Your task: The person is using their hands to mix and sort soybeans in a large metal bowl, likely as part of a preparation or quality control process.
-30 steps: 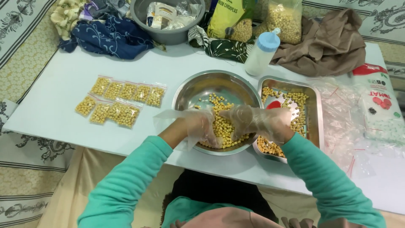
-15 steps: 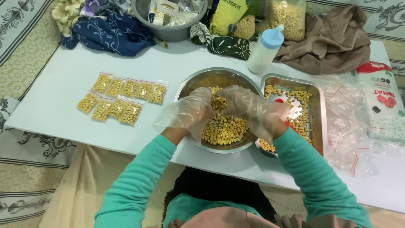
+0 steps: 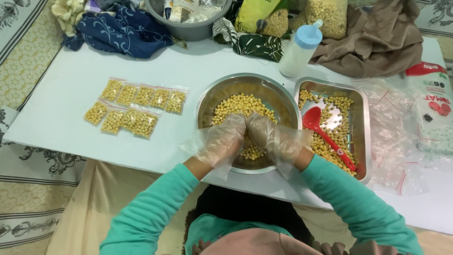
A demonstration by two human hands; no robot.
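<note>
The left hand (image 3: pixel 222 141) and the right hand (image 3: pixel 273 139), both in loose clear plastic gloves, meet over the near half of the round steel bowl (image 3: pixel 207 101). Their fingers are curled inward and bunched together, fingertips touching each other just above the yellow beans (image 3: pixel 236 106) — whether they pinch some beans or a small bag between them cannot be told through the crumpled plastic.

The bowl stands close to the table's near edge, its rim almost touching the rectangular steel tray (image 3: pixel 363 127) on the right, which holds more beans and a red spoon (image 3: pixel 325 134) lying diagonally. Right of the tray lies a heap of empty clear bags (image 3: pixel 396 137).

To the left of the bowl the white table (image 3: pixel 52 108) is open, save for two rows of filled bean packets (image 3: pixel 134 106) — well apart from the hands. Behind the bowl stands a white bottle with a blue cap (image 3: pixel 299 49).
</note>
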